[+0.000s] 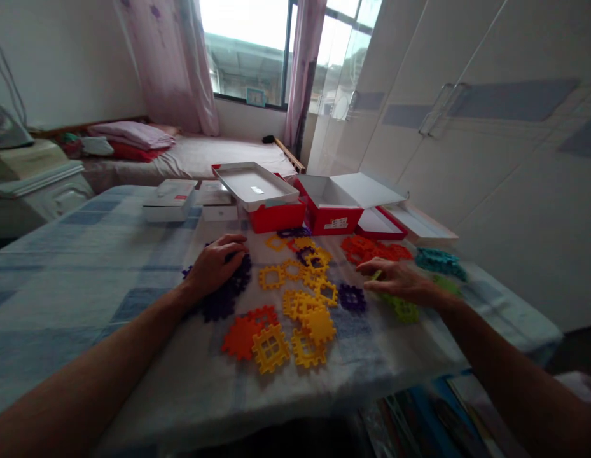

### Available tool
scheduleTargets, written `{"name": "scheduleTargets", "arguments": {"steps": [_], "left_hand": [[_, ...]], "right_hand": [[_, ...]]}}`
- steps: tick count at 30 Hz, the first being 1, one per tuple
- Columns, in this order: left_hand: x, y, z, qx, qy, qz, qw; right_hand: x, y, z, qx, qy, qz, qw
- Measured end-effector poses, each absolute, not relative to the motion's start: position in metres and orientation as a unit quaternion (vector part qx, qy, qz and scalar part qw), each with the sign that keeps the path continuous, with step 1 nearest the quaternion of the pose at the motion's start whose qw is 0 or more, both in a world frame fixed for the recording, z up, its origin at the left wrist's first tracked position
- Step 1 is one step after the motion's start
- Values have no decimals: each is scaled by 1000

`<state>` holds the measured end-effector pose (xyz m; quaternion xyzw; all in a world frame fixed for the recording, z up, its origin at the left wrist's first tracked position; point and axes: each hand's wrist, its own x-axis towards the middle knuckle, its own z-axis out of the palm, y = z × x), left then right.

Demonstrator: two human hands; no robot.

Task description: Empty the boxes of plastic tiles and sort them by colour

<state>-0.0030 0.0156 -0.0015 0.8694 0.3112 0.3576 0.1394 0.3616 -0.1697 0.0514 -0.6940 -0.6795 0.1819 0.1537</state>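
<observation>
My left hand (217, 266) rests over a pile of purple interlocking plastic squares (219, 305), with its fingers apart and slightly bent; its palm side is hidden. At the right, my right hand (399, 280) pinches a lime green piece (376, 275) edge-on between thumb and fingers. Below that hand lie more lime green squares (406, 310). Between my hands, yellow notched squares (319, 326) are scattered, some with window-like openings. One purple square (352, 298) lies just left of my right hand. Orange squares (241, 337) sit near the front.
Orange-red pieces (371, 249) and teal pieces (441, 263) are heaped at the right. Behind stand an open red box (333, 219), a second red box (277, 217) topped by a tray-like lid (254, 184), and white boxes (170, 200). A checked cloth (85, 286) covers the table.
</observation>
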Motion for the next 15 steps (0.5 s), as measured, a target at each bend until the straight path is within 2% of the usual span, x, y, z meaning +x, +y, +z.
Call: {"name": "scheduleTargets", "arguments": {"steps": [4,8,11,15], "left_hand": [[-3,16,2,838,321,408,170],[-4,18,7,778,366,458,227],[-6,21,10,732,394,490,263],[-10,29,7,673,442,523,279]], "right_hand": [[327,-174,38,-682,-723,96,57],[327,-173,37,-696,-710,91,51],[332,-171,50,-711,-685,128,99],[325,-153,70,-699,-657,158,236]]}}
